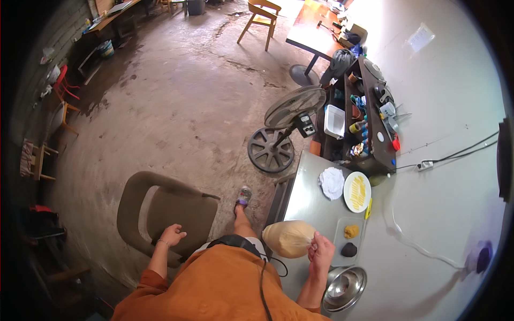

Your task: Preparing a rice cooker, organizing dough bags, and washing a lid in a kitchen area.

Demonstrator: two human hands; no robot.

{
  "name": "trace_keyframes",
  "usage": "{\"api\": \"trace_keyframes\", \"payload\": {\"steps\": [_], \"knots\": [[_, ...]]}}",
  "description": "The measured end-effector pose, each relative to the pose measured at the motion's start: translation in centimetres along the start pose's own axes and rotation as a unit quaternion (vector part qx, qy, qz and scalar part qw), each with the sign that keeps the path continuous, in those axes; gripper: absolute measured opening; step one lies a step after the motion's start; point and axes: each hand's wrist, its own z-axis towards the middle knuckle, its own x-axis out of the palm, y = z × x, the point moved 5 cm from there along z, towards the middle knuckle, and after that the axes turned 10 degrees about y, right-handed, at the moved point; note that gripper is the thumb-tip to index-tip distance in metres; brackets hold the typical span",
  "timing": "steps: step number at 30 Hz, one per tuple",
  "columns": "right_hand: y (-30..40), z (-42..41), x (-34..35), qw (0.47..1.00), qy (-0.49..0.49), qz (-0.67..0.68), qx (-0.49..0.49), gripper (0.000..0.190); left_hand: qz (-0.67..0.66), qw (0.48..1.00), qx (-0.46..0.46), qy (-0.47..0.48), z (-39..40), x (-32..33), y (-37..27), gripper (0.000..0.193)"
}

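My right hand [321, 252] grips the gathered neck of a clear plastic bag filled with a pale tan mass [289, 238], at the edge of a steel table [309, 188]. My left hand [172, 235] is empty, fingers apart, above a brown chair [180, 212]. Beyond the bag, a clear plastic tray [341, 226] holds a yellow lump [351, 231] and a black lump [349, 250]. A white plate [349, 204] bears yellow strips [358, 192], beside a crumpled white cloth [332, 183]. Nested steel bowls [344, 289] stand near my right forearm.
A yellow-handled tool [368, 208] lies beside the plate. A pedestal fan [295, 108] stands on the concrete floor beyond the table, near a dark shelf [371, 120] packed with containers. Farther off are a wooden table [311, 36] and a wooden chair [263, 20]. Cables run along the right wall.
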Motion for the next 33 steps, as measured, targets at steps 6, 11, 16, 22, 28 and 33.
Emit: {"api": "trace_keyframes", "payload": {"steps": [6,11,16,22,28,33], "knots": [[3.3,13.1,3.9,0.995,0.045,-0.083,-0.014,0.036,-0.221,0.967,-0.118,0.047,8.0,-0.4,-2.9,0.045],[8.6,20.8,8.9,0.974,0.109,-0.192,-0.045,0.037,-0.296,0.949,-0.1,0.036,11.1,-5.5,-11.0,0.042],[14.2,27.2,14.1,0.966,0.164,-0.186,-0.079,0.037,-0.269,0.96,-0.061,-0.051,11.9,-11.2,-16.5,0.042],[20.9,32.3,22.2,0.944,0.241,-0.176,-0.139,0.038,-0.239,0.967,-0.051,-0.073,15.9,-15.5,-18.0,0.045],[25.0,38.1,31.1,0.946,0.273,-0.128,-0.117,0.04,-0.29,0.954,-0.067,-0.033,24.1,-20.3,-18.4,0.047],[25.7,43.5,37.3,0.954,0.244,-0.148,-0.091,0.041,-0.298,0.95,-0.093,-0.023,30.9,-28.0,-20.4,0.049]]}}
